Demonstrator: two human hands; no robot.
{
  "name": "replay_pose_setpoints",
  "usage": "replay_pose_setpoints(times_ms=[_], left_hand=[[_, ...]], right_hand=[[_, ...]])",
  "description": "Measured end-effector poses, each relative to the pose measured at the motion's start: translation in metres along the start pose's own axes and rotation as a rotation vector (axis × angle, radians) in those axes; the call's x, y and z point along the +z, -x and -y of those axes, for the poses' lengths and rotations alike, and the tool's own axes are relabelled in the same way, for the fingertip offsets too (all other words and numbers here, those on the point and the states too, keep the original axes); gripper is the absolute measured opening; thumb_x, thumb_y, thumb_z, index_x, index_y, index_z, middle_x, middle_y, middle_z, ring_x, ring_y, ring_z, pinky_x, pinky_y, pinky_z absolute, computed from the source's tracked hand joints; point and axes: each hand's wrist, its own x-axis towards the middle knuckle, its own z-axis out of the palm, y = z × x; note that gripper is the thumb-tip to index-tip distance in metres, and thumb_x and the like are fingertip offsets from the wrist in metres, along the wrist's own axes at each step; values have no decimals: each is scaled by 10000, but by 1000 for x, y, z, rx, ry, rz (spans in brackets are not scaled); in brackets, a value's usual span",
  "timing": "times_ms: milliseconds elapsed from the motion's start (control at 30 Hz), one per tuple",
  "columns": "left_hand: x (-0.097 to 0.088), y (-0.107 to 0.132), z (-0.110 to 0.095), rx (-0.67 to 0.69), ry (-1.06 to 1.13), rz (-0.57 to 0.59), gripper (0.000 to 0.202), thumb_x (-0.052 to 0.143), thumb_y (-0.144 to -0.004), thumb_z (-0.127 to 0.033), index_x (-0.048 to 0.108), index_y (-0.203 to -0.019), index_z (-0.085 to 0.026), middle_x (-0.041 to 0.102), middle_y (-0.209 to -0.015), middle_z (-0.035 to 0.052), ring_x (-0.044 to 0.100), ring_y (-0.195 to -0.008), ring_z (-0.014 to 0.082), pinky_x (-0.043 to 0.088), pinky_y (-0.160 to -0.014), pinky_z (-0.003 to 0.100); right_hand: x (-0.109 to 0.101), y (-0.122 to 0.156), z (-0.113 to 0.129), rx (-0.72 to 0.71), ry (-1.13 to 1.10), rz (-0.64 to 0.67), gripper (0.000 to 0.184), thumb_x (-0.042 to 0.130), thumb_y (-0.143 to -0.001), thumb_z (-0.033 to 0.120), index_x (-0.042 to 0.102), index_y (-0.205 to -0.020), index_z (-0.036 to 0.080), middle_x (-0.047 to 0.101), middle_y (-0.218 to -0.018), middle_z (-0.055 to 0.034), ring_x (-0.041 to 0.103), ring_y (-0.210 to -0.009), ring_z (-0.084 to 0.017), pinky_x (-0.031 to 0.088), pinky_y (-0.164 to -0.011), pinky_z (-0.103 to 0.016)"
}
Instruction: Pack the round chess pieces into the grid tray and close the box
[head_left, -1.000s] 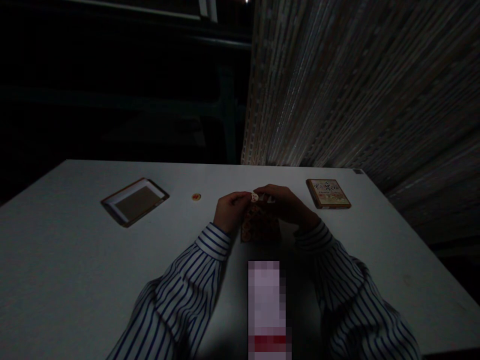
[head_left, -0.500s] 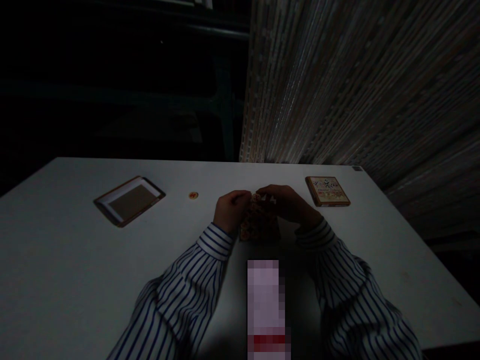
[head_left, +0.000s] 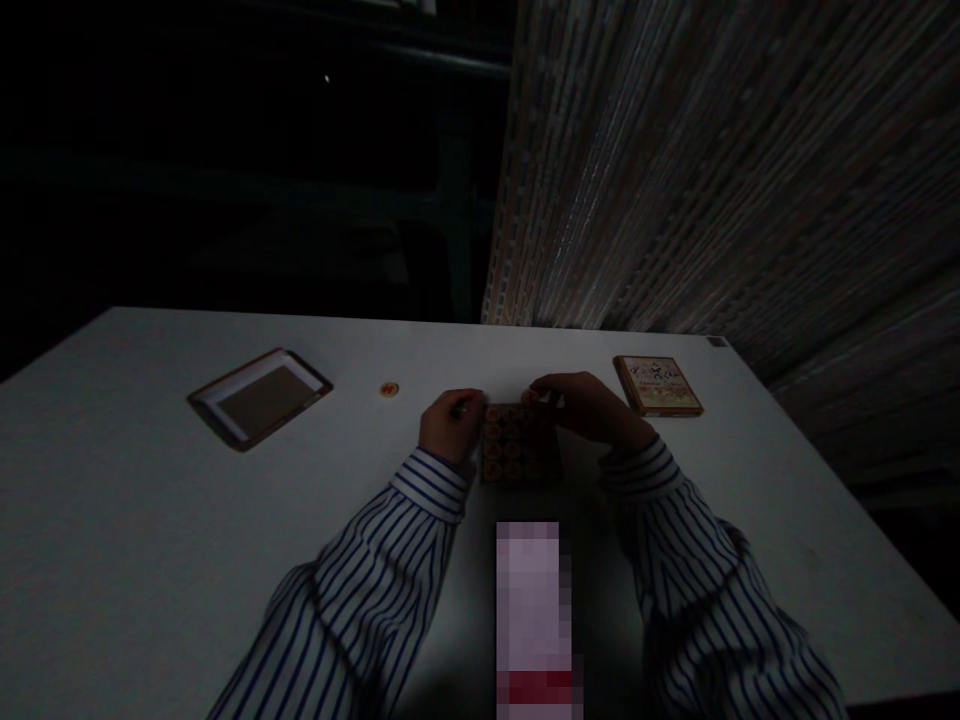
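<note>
A small square board (head_left: pixel 514 447) filled with round orange pieces lies on the white table (head_left: pixel 135 540) in front of me. My left hand (head_left: pixel 450 425) rests at the board's left edge with fingers curled; whether it holds anything is hidden. My right hand (head_left: pixel 589 405) reaches over the board's far right corner, fingertips pinched on a small round piece. Both arms wear striped sleeves. The light is very dim.
A loose round orange piece (head_left: pixel 388 389) lies left of the board. Farther left is a flat open box tray (head_left: pixel 259 397) with a pale insert. A printed square box lid (head_left: pixel 658 385) sits at the right. A tall stack of cardboard (head_left: pixel 712 170) rises behind.
My hands were together above the board holding a small pale piece. They have since lowered and moved apart to the board's edges, so more of the board shows.
</note>
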Motion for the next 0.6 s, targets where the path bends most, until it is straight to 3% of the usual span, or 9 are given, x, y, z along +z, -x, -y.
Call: replay_pose_setpoints(times_ms=[333, 600], left_hand=[[1, 0, 7, -9, -19, 12, 251, 569, -711, -381, 672, -811, -175, 676, -812, 60, 604, -715, 160, 484, -689, 297], [0, 1, 4, 20, -57, 63, 231, 552, -731, -355, 676, -822, -182, 679, -850, 63, 613, -773, 171, 483, -745, 317]], right_hand=[[3, 1, -3, 59, 56, 82, 240, 599, -732, 146, 635, -969, 169, 669, -887, -64, 602, -731, -134, 452, -664, -253], [5, 1, -2, 91, 129, 151, 220, 570, -783, 230, 635, -982, 164, 667, -930, -94, 616, -806, -177, 461, -698, -286]])
